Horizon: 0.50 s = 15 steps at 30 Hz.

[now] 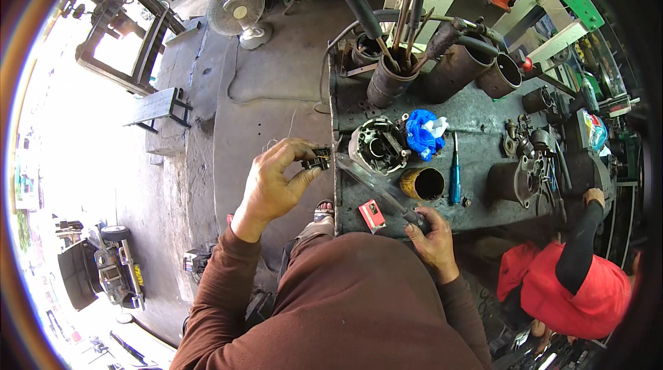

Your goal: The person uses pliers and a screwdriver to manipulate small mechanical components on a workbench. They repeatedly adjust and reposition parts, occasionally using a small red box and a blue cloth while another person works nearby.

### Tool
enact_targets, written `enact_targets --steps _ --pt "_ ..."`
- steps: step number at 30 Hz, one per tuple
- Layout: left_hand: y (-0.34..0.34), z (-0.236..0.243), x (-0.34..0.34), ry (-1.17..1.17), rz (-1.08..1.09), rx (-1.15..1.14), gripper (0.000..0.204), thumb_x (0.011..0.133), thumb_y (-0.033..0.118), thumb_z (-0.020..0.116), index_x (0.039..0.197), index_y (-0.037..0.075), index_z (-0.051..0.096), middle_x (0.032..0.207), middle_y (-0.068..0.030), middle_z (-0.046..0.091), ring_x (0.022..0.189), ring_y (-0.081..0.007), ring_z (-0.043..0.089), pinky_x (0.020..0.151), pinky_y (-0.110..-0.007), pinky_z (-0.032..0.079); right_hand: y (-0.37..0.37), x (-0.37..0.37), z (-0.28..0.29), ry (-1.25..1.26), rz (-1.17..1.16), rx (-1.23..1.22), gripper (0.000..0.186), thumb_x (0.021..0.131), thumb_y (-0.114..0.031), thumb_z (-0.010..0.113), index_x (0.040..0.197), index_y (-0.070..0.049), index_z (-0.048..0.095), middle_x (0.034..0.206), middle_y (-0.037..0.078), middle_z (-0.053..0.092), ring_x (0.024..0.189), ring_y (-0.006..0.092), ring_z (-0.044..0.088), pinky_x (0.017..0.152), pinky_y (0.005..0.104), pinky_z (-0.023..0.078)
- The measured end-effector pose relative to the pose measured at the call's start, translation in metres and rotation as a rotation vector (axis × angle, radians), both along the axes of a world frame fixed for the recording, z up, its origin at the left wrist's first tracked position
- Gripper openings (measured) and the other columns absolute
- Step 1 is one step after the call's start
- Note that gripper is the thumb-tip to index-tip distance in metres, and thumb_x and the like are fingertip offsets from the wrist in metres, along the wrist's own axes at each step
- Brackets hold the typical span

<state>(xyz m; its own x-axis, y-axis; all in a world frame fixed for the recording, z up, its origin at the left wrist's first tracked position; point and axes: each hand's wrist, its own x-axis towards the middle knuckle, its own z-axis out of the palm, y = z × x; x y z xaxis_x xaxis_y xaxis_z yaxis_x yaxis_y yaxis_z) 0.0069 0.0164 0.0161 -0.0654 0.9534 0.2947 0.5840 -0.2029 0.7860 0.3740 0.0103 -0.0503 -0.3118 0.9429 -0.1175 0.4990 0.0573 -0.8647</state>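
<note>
Your left hand [276, 180] has a small, blocky, dark metal part [317, 158] pinched between thumb and fingers, in the air just outside the left edge of the dark metal worktop [483, 142]. Your right hand [435, 240] is wrapped round the grip of a long, slim tool with a dark handle and blurred grey shaft [387, 197], above the worktop's near left corner.

Key relation: the tool's long axis runs from your right fingers up and left, slantwise over the worktop, pointing at the part. Shaft end sits just beside the part's right side; blur, so can't tell contact. Left hand is right on the part; right hand is well apart, a shaft length back.

Containers: round, silver-grey cast metal housing [356, 143] near the left edge, open side up, dark metal innards inside. Short yellow-brown can [408, 185] right of the shaft, mouth up, inside too dark to read. Dark cylindrical metal pot [388, 88] by the far left corner, packed with upright rods and long-handled tools. Wider dark metal cylinder [452, 73] to its right, contents can't tell.

Also: red rectangular box [371, 216] near the near left corner; crumpled blue plastic bag [423, 138] touching or just beside the housing; blue-handled screwdriver [455, 180] right of the can, shaft toward the far edge.
</note>
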Motion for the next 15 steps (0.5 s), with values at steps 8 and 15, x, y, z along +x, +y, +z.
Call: enact_targets --steps 8,15 --pt "0.0025 0.0073 0.0084 0.069 -0.023 0.020 0.023 0.082 0.003 0.084 0.102 0.000 0.072 0.113 -0.0138 0.078 0.105 -0.0329 0.077 0.091 -0.040 0.061 0.0017 0.0022 0.0034 -0.081 0.018 0.079 0.048 0.093 -0.038 0.087 0.117 0.000 0.069 0.099 0.016 0.076 0.090 0.0260 0.074 0.081 0.0385 0.057" --pt "0.0042 0.0048 0.0105 0.085 -0.045 0.048 0.024 0.083 0.003 0.083 0.104 0.000 0.072 0.111 -0.0129 0.078 0.101 -0.0323 0.077 0.089 -0.039 0.061 0.0063 0.0053 0.0049 -0.128 0.008 0.166 0.048 0.089 -0.042 0.088 0.115 -0.005 0.073 0.099 0.018 0.077 0.089 0.0399 0.076 0.078 0.0439 0.059"
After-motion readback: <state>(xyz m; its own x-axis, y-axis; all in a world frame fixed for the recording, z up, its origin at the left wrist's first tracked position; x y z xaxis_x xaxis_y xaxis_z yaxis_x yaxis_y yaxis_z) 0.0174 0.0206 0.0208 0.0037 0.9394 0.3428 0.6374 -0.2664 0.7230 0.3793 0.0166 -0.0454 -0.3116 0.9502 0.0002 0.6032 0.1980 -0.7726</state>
